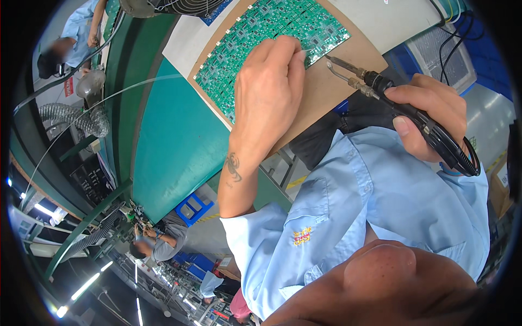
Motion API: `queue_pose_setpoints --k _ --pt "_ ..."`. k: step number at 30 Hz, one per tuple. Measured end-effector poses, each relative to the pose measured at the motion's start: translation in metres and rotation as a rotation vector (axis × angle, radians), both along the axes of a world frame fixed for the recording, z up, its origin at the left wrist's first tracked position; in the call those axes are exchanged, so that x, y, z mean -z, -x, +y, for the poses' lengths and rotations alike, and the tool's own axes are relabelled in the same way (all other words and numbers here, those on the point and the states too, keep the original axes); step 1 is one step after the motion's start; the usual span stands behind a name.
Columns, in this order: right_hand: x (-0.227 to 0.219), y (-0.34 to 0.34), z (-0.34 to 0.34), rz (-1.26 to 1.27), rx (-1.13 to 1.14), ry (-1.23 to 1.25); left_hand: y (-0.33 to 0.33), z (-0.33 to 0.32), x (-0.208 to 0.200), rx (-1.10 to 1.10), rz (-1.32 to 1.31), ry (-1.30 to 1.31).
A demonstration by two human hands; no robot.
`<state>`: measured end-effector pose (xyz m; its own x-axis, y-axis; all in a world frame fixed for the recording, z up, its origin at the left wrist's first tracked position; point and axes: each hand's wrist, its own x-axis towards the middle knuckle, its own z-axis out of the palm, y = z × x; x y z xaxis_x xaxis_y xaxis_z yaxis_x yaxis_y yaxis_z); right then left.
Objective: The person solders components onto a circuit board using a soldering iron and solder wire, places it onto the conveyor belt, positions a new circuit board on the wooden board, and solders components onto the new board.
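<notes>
A green circuit board panel (228,60), thick with small components, lies on a brown board (340,79). Over its near part is my left hand (269,92), fingers pinched together with a thin, pale piece of solder wire (310,50) poking out at the tips. My right hand (435,108) is wrapped round a black soldering iron (424,122). The iron's metal tip points left at the panel's right edge, close to the wire; a thin curved metal tube (342,76) runs beside it. Whether tip and panel touch, I cannot tell. My left palm and fingers hide part of the panel.
A green mat (168,136) covers the bench at left. A fan with a wire guard (187,5) stands at the top edge. A ribbed hose (76,117) and a blue plastic crate (193,209) are farther left. Co-workers (81,30) are at other stations.
</notes>
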<state>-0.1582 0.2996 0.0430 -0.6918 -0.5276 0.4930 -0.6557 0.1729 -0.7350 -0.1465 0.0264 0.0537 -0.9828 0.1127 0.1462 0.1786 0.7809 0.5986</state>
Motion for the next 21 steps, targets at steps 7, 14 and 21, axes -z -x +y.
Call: queue_pose_setpoints --k 7,14,21 --pt "0.002 -0.002 -0.008 -0.009 -0.005 0.017 -0.015 -0.004 -0.013 -0.206 -0.222 0.021" --pt "-0.002 -0.004 -0.014 -0.021 -0.032 0.016 -0.022 -0.012 -0.004 -0.166 -0.066 -0.030" --pt "0.000 -0.004 -0.018 -0.003 -0.030 -0.002 -0.019 -0.018 0.008 0.022 0.065 -0.008"
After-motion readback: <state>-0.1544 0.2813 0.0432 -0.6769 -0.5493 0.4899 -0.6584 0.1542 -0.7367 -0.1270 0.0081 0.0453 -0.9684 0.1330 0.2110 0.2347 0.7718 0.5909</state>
